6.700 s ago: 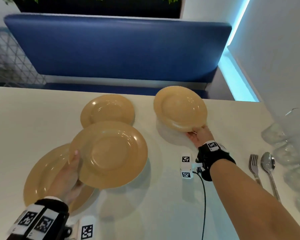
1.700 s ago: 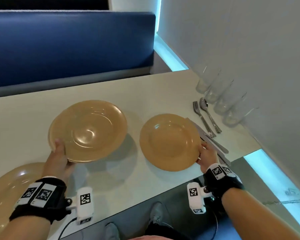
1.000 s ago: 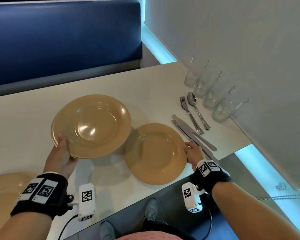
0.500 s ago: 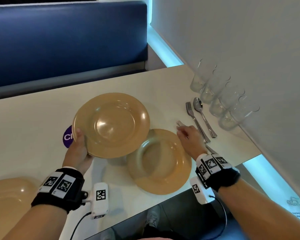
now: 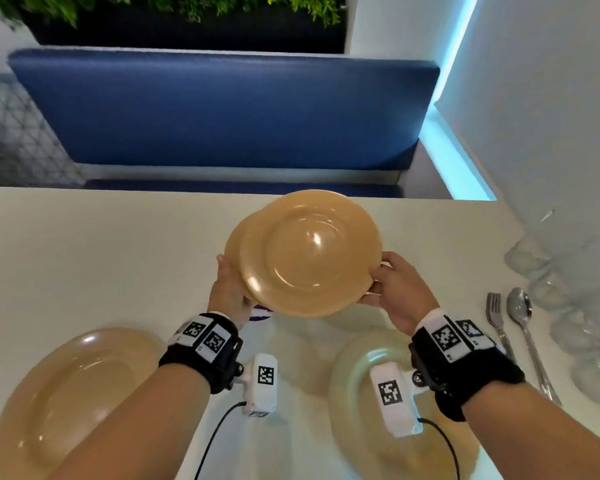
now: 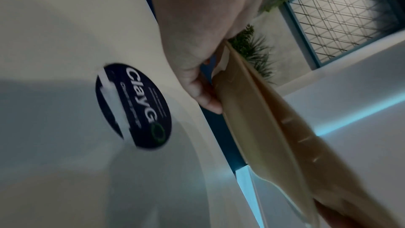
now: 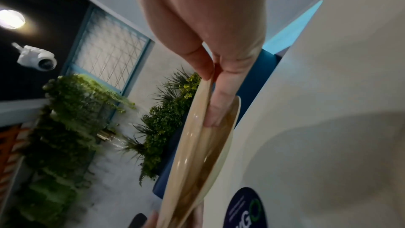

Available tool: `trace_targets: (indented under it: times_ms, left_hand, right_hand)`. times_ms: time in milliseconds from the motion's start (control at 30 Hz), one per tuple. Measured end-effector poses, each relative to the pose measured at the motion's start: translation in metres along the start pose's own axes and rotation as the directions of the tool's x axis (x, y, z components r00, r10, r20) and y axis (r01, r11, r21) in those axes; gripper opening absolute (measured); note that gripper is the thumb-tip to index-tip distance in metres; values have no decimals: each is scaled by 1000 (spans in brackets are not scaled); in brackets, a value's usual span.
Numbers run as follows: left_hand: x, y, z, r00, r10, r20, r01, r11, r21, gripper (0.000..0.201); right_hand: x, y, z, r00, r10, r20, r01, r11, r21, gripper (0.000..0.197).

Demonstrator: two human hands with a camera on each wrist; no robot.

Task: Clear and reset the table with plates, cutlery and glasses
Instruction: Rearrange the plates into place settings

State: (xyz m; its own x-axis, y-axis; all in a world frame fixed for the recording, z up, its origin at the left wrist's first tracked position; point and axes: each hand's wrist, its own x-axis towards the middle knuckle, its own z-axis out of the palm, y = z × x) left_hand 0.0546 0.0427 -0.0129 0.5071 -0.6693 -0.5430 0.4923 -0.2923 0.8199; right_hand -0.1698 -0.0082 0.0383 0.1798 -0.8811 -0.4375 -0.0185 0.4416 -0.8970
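- 2 tan plates are held stacked above the table (image 5: 84, 244), at the centre of the head view; the upper plate (image 5: 310, 252) faces up, tilted toward the camera, and sits offset to the right of the lower plate (image 5: 234, 242).
- The left hand (image 5: 227, 292) grips the stack's left rim.
- The right hand (image 5: 400, 292) pinches the upper plate's right rim, thumb on top; in the right wrist view its fingers (image 7: 219, 107) lie between the 2 plates.
- 2 more plates lie flat on the table: one at lower left (image 5: 70, 393), one at lower right (image 5: 357, 368) under the right wrist.
- A fork (image 5: 496, 317) and spoon (image 5: 522, 315) lie side by side at right, handles toward the bottom edge.
- A round dark sticker (image 6: 133, 107) sits on the table below the stack.
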Motion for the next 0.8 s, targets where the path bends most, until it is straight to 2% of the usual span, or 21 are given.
trace_targets:
  times_ms: [67, 100, 133, 200, 267, 300, 467, 533, 600, 667, 733, 800]
  left_hand:
    - [23, 11, -18, 997, 37, -60, -40, 998, -49, 52]
    - [34, 18, -26, 997, 18, -68, -26, 993, -111, 50]
    - [44, 25, -34, 996, 23, -84, -31, 995, -97, 49]
    - [61, 40, -47, 988, 74, -135, -55, 988, 142, 37]
    - [82, 45, -56, 983, 88, -162, -37, 956, 291, 29]
    - [93, 47, -58, 984, 54, -168, 3, 946, 325, 25]
    - [148, 32, -68, 983, 82, -164, -6, 908, 418, 29]
    - [159, 32, -67, 989, 52, -140, 1, 934, 358, 33]
    - [167, 34, -65, 992, 2, -125, 23, 979, 201, 37]
    - [174, 35, -63, 986, -23, -166, 41, 993, 107, 39]
    - [188, 31, -66, 973, 27, -229, 24, 977, 214, 40]
    - [192, 33, -69, 970, 40, -238, 17, 973, 231, 41]
  right_hand:
    - [9, -3, 8, 1000, 6, -20, -5, 998, 61, 19]
    - [14, -4, 10, 999, 8, -41, -4, 996, 94, 20]
    - [19, -5, 9, 998, 16, -65, -7, 991, 134, 22]
    - [29, -5, 9, 992, 52, -113, -27, 977, 213, 27]
    - [37, -5, 9, 984, 85, -159, -38, 961, 274, 29]
    - [40, -5, 9, 979, 96, -179, -40, 955, 293, 31]
    - [51, 0, 13, 965, 127, -231, -44, 942, 333, 35]
    - [54, 2, 16, 961, 137, -241, -52, 943, 328, 36]
    - [57, 4, 16, 959, 140, -246, -54, 943, 328, 36]
    - [59, 6, 16, 959, 144, -245, -56, 940, 336, 36]
    - [61, 7, 15, 958, 143, -249, -52, 939, 339, 36]
    - [62, 8, 12, 956, 142, -255, -54, 944, 325, 36]
